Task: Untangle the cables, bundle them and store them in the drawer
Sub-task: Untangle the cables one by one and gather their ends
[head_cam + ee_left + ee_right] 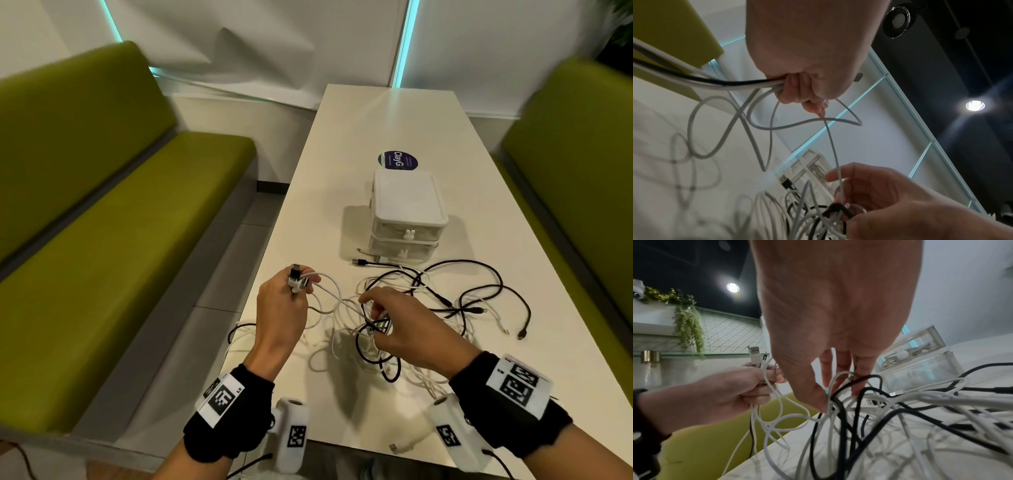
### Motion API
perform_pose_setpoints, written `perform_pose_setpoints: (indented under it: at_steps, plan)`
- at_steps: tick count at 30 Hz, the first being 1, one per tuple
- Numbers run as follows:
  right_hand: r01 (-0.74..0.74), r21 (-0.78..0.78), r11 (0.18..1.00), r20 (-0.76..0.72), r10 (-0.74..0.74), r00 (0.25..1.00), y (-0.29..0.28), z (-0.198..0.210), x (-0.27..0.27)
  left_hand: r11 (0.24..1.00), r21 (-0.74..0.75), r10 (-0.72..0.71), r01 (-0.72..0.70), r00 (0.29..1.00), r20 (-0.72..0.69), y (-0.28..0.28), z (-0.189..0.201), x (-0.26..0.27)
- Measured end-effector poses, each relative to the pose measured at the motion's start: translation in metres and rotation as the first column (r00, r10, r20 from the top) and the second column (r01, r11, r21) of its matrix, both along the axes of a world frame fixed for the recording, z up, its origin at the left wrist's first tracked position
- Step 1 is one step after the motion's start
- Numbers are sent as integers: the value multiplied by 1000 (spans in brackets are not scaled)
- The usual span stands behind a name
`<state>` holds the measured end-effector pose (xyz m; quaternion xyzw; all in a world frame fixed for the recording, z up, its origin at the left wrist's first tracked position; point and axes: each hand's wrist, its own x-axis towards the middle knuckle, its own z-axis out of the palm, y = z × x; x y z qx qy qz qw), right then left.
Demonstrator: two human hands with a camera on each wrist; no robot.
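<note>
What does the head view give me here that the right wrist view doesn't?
Only the head view shows the far side of the table, the round sticker, both wrist bands and the whole cable spread. Only the right wrist view shows the right hand's fingertips in the black and white loops, and cable coiled inside the drawer unit. Both show the left hand gripping several connector ends and the cable tangle.

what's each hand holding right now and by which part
Left hand grips several cables just below their plug ends. Right hand pinches strands in the middle of the tangle.
</note>
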<state>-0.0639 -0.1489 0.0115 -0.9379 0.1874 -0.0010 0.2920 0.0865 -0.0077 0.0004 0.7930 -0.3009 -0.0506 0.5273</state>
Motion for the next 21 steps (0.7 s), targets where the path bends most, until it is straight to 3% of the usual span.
perform_pose_setpoints:
  at_steps: [3, 8, 13, 17, 21]
  plan:
    - [-18, -70, 997, -69, 13, 998, 1, -6, 2, 999, -43, -16, 14, 999, -48, 0, 0, -3]
    - [23, -139, 990, 11, -21, 1000, 3, -11, 4, 993, -120, -24, 4, 986, -163, -2, -3, -5]
    - [70, -117, 991, 170, -50, 984, 11, -16, 1, 992, -114, -75, 60, 989, -128, -2, -7, -17]
    - [4, -184, 983, 180, 29, 983, 9, -14, -7, 994, -106, -9, -6, 991, -134, -3, -6, -6]
    - [32, -186, 982, 216, 9, 976, 4, -10, -13, 995, -91, 17, -25, 996, -86, -1, -3, -3]
